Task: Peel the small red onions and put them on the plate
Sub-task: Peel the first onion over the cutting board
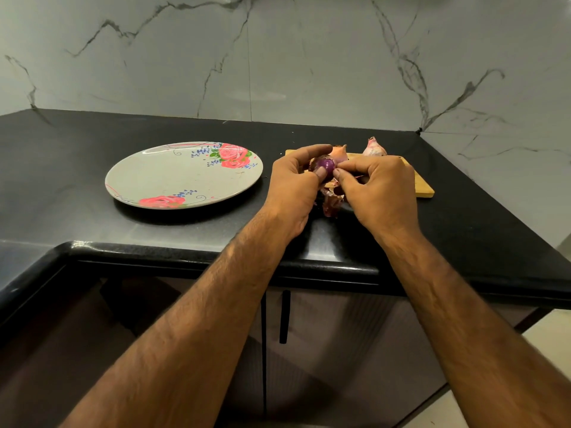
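1. Onion (326, 166), glossy purple and round, is half hidden between both hands above the wooden board (422, 189).
2. Left hand (293, 186) curls around it; right hand (378, 189) pinches papery skin (332, 202).
3. Two unpeeled onions (374, 148) sit behind, partly covered.
4. Floral plate (173, 177) lies left, bare.

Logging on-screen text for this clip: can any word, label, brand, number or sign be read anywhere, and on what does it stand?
None: no readable text in this view.
The plate carries only printed roses, blue sprigs and swirls, no lettering.
The cutting board, counter, wall and cabinet door show no marks.
The onion held between the left hand and right hand shows no sticker.
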